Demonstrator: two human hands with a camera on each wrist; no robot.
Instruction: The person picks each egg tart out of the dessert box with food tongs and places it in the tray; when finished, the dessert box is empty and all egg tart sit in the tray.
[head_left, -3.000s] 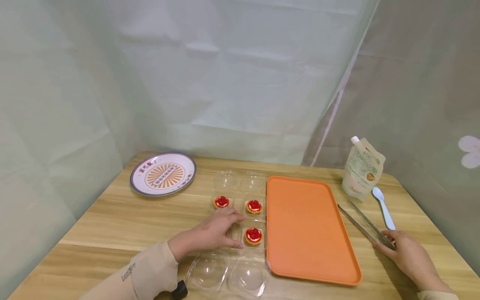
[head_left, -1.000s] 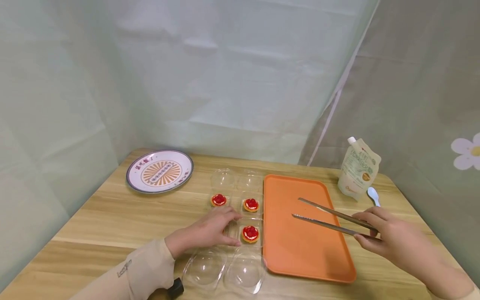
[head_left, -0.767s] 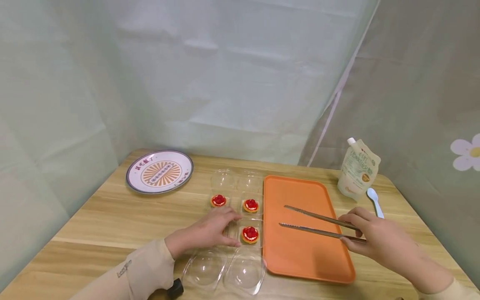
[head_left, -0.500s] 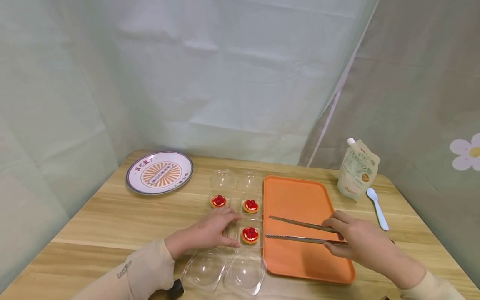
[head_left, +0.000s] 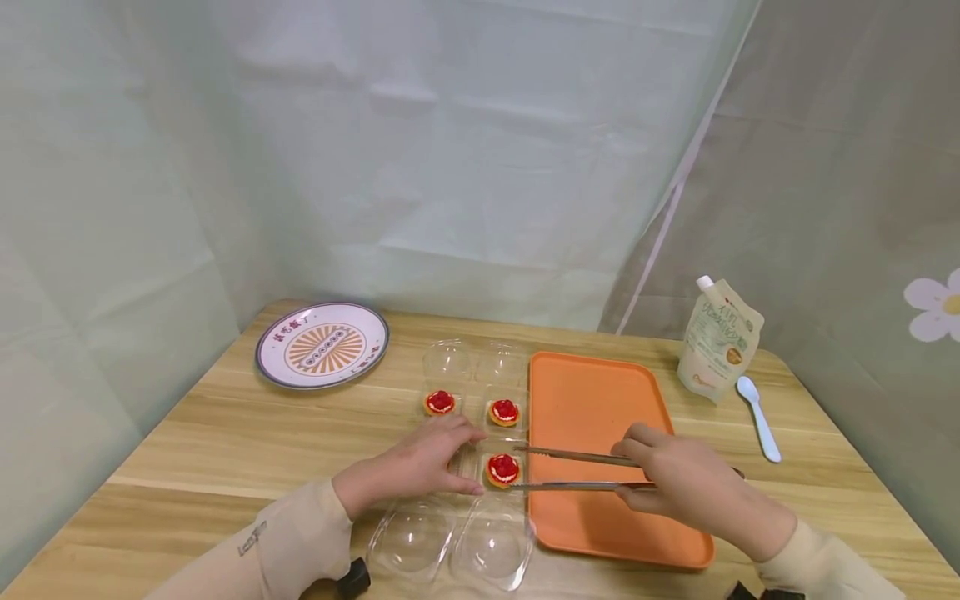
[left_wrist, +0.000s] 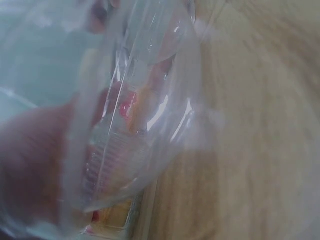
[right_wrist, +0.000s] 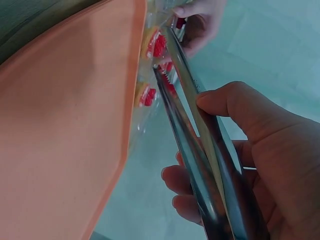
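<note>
My right hand (head_left: 693,483) grips a pair of metal tongs (head_left: 577,486) from the right. The tong arms stand apart across the orange tray, their tips at the right edge of the nearest red-topped tart (head_left: 502,469), above and below it. My left hand (head_left: 420,458) rests over the left part of the clear plastic boxes, thumb and fingers spread and relaxed, covering what lies beneath. Two more tarts sit in the boxes: the back right tart (head_left: 504,412) and the back left tart (head_left: 440,402). In the left wrist view, a clear plastic lid (left_wrist: 165,115) fills much of the frame.
The orange tray (head_left: 585,400) lies right of the boxes. A patterned plate (head_left: 273,354) stands at the back left. A spouted pouch (head_left: 720,342) and a light blue spoon (head_left: 761,421) are on the right. Rounded clear lids (head_left: 491,546) lie open at the front.
My right hand has picked the tongs up from beside the tray and carried them left over it, so the tips reach the nearest tart. My left hand has stayed on the boxes.
</note>
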